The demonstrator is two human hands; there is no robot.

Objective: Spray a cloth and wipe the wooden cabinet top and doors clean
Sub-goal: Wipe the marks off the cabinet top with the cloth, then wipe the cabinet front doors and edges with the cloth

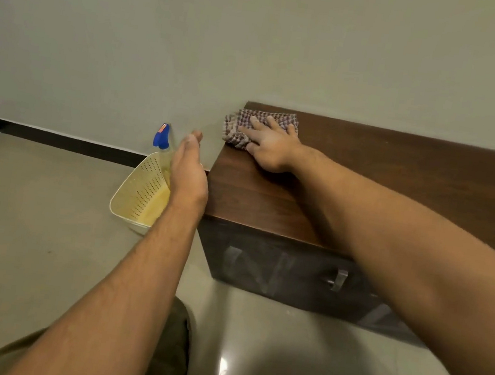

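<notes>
While flat on checked cloth (240, 118) atop wooden cabinet top (405, 173), right hand (272, 148); left hand (187, 170) loose, empty.

We count one dark brown wooden cabinet (400, 163). At the far left corner of its top lies one red-and-white checked cloth (236, 116). Left of the cabinet we find one cream perforated plastic basket (141, 192) and one spray bottle with a blue trigger head (161, 136). There are two bare hands: the right hand (272, 148) on the cabinet top and the left hand (190, 168) off its left edge. On the cabinet front we count one clear metal handle (338, 279); other pale shapes there are too blurred to count.
</notes>
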